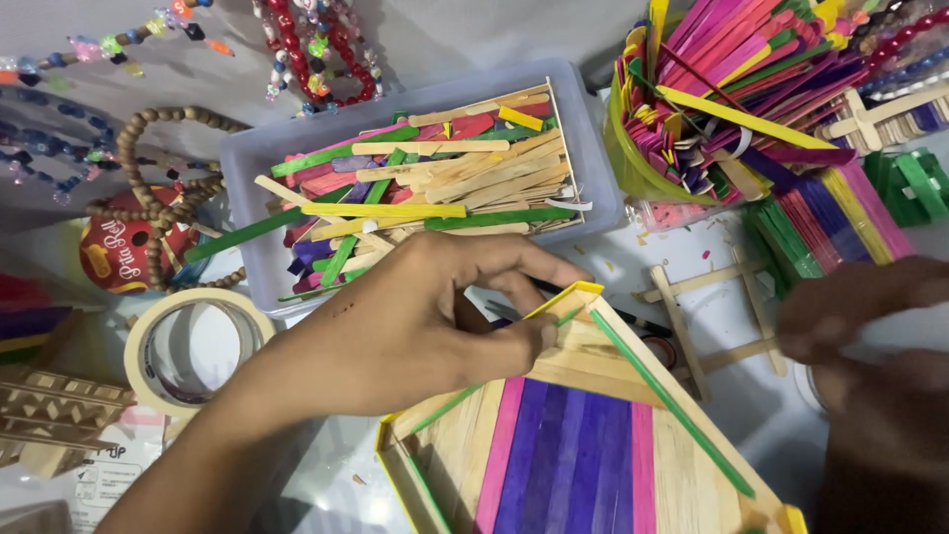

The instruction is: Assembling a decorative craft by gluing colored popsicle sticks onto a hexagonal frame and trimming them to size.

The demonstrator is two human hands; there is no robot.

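- Two hands were at work over a craft-stick house [583, 445], a flat piece of plain, pink and purple sticks edged with thin green and yellow strips.
- The left hand [415, 321] lay across the upper corner of the house, fingers curled in and closed on its yellow-edged tip, thumb and forefinger pinching right at the peak.
- A dark, thin tool or pen seemed to pass under those fingers, but what it was could not be told.
- The right hand [865, 326] was blurred, off to the far side of the pinch and apart from the house; whether it held anything, or how far its fingers were spread, could not be told.
- Just beyond the left knuckles stood a clear plastic box [593, 129] filled with loose coloured sticks.
- Past the pinch, toward the right hand, a small ladder-like frame of plain sticks [697, 316] lay flat on the table.
- Farther out on that side, a yellow-green tub [633, 163] bristled with pink, purple and yellow sticks.
- Behind the left wrist sat a roll of tape [188, 351], with a string of wooden beads [148, 148] beyond it.
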